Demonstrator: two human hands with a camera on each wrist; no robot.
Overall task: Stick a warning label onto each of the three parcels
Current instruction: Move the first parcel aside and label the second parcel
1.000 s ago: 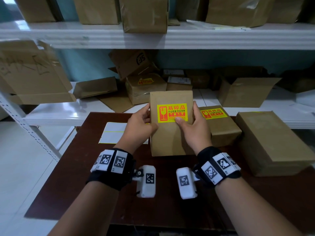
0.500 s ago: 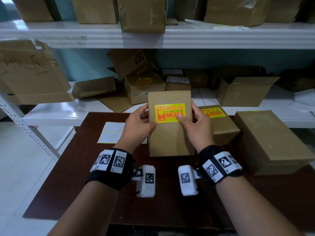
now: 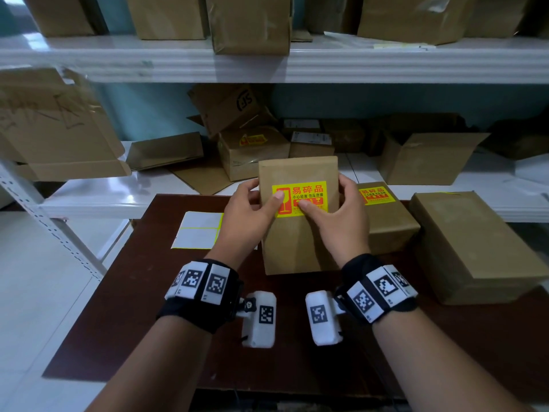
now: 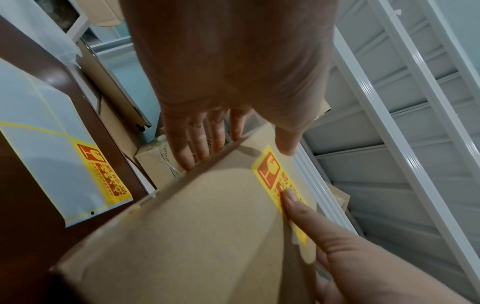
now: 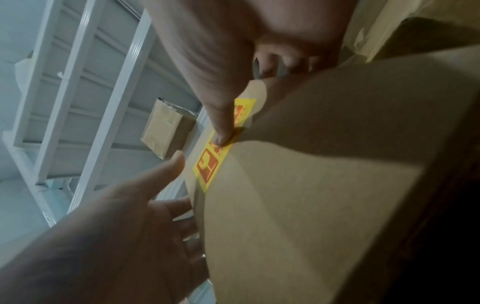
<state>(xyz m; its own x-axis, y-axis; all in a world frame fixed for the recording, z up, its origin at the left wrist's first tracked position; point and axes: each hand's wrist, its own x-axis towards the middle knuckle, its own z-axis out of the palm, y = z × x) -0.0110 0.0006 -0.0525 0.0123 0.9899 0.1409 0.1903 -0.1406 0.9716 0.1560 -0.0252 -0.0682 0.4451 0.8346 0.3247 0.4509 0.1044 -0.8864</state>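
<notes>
I hold a brown paper parcel [image 3: 298, 239] upright over the dark table [image 3: 142, 307]. A yellow warning label [image 3: 309, 191] sits on its upper front. My left hand [image 3: 249, 212] grips the left edge, thumb on the label's left end. My right hand [image 3: 341, 215] grips the right edge, its thumb pressing the label's lower middle [image 4: 293, 201]. Both sets of fingers lie behind the parcel. A second parcel [image 3: 389, 230] with a yellow label [image 3: 375, 196] lies behind it to the right. A third, larger parcel [image 3: 469, 248] lies far right, with no label visible on it.
A white label backing sheet [image 3: 199, 230] lies on the table's left rear; one yellow label [image 4: 103, 174] remains on it. White shelves [image 3: 89, 200] behind hold several cardboard boxes. The table's near half is bare.
My left thumb has moved off the parcel's edge onto the label's left end. My right thumb has slid left along the label's lower part. The parcel stays upright in place.
</notes>
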